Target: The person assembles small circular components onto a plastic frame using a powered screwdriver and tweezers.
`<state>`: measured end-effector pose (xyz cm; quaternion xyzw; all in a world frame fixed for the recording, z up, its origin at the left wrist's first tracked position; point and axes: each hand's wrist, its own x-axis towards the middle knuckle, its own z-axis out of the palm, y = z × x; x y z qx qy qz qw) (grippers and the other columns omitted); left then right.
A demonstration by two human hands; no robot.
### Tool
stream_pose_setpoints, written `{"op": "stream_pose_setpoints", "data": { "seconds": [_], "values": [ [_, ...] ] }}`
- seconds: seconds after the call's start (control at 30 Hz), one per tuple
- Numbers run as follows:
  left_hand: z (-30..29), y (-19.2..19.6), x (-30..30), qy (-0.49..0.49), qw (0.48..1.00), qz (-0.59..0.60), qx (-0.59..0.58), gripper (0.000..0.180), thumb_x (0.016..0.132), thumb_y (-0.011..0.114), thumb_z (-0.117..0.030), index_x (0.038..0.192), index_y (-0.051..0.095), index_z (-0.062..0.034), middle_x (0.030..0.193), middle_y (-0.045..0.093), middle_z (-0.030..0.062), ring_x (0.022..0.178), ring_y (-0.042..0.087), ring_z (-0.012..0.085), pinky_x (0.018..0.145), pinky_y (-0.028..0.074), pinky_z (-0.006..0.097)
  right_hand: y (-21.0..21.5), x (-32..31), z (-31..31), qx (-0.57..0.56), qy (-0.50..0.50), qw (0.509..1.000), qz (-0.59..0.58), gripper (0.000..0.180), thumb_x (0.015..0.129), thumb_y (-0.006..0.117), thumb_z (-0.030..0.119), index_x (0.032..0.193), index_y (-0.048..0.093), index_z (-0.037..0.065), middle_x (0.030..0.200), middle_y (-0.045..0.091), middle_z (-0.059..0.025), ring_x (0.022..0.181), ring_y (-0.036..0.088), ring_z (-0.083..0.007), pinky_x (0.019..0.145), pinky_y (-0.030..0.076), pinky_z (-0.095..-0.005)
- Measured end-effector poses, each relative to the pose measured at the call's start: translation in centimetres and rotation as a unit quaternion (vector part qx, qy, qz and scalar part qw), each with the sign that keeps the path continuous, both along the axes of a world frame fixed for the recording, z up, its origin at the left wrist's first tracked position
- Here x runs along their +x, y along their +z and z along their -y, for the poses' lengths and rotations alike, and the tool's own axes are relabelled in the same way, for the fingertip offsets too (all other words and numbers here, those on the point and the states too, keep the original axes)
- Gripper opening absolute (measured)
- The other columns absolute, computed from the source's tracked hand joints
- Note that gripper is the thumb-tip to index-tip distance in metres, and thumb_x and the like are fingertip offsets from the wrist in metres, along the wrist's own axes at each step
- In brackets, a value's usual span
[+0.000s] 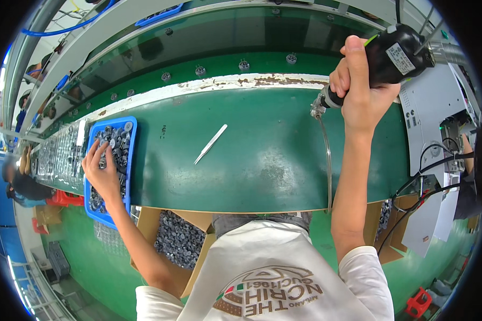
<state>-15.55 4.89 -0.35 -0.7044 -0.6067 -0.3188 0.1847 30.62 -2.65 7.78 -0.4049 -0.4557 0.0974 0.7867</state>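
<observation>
My right hand (365,93) is raised at the right, wrapped round a black power screwdriver (396,59) that lies tilted with its tip end toward the left. A clear tube (327,160) runs down from near that tip to the bench's near edge. At the left, my left hand (103,170) reaches into a blue bin (134,155) full of small round grey-black parts (122,136). Its fingers are bent and apart among the parts; I cannot make out a part held between them. White tweezers (211,143) lie on the green bench (251,176) between my hands.
Beyond a worn white rail (225,83), several round parts (200,70) stand in a row on a green line. Clear trays (64,150) are stacked left of the bin. Below the bench sits a carton (150,227) of parts. A grey machine (434,117) with cables is at right.
</observation>
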Motion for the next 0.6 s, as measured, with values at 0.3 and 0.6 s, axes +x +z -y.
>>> {"op": "stream_pose_setpoints", "data": {
  "seconds": [0.3,0.6],
  "values": [
    [-11.4,-3.8,18.7,-0.292,0.953,0.031,-0.070,0.018,0.086,0.074,-0.014,0.102,0.079,-0.0093,0.113,0.074,0.0123,0.105,0.064,0.0328,0.093,0.051,0.040,0.1,-0.1,-0.3,0.003,0.007,1.000,0.010,0.020,0.097,0.069,0.015,0.089,0.060,-0.002,0.054,0.047,-0.0010,0.041,0.040,-0.0079,0.041,0.034,-0.0263],
    [-15.3,-6.1,24.1,-0.311,0.943,0.043,-0.110,0.012,0.084,0.075,-0.014,0.093,0.080,-0.0095,0.100,0.076,0.0065,0.101,0.066,0.0292,0.086,0.055,0.041,0.2,-0.6,-0.8,-0.002,0.014,1.000,0.023,0.022,0.098,0.068,0.016,0.087,0.059,-0.002,0.053,0.046,-0.0016,0.040,0.040,-0.0083,0.041,0.034,-0.0269]
  ]
}}
